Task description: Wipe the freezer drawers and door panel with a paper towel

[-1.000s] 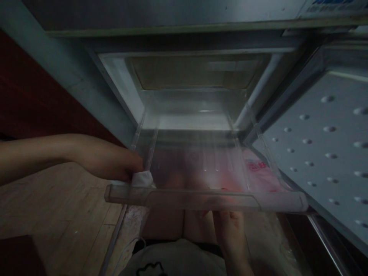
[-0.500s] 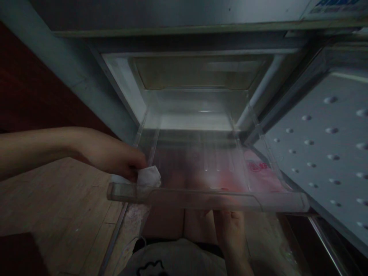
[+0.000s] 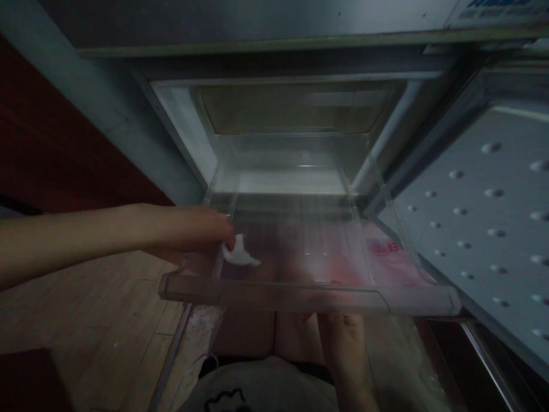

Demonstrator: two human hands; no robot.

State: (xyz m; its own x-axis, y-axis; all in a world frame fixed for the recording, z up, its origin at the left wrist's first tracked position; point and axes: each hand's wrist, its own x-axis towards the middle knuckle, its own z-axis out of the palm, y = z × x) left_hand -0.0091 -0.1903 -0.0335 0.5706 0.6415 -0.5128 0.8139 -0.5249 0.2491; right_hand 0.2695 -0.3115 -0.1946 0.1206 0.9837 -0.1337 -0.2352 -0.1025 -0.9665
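Observation:
A clear plastic drawer (image 3: 309,298) is pulled out of the fridge compartment toward me. My left hand (image 3: 210,230) reaches over its left side, fingers closed on a crumpled white cloth (image 3: 239,253) that hangs just inside the drawer near the front left corner. Below the middle of the drawer's front rail is my right hand (image 3: 341,332), its fingers curled up against the underside and seen partly through the plastic. A pink bag with red print (image 3: 388,254) shows at the drawer's right side.
An open door (image 3: 476,223) with raised round bumps stands on the right. Behind the drawer lies the white-walled compartment (image 3: 182,114) with a closed panel at its back. A red-brown surface (image 3: 55,137) is on the left, above the tiled floor (image 3: 107,309). My knees are under the drawer.
My left hand has moved from the front left corner rightward and slightly back over the drawer, taking the white cloth with it. My right hand has stayed in place.

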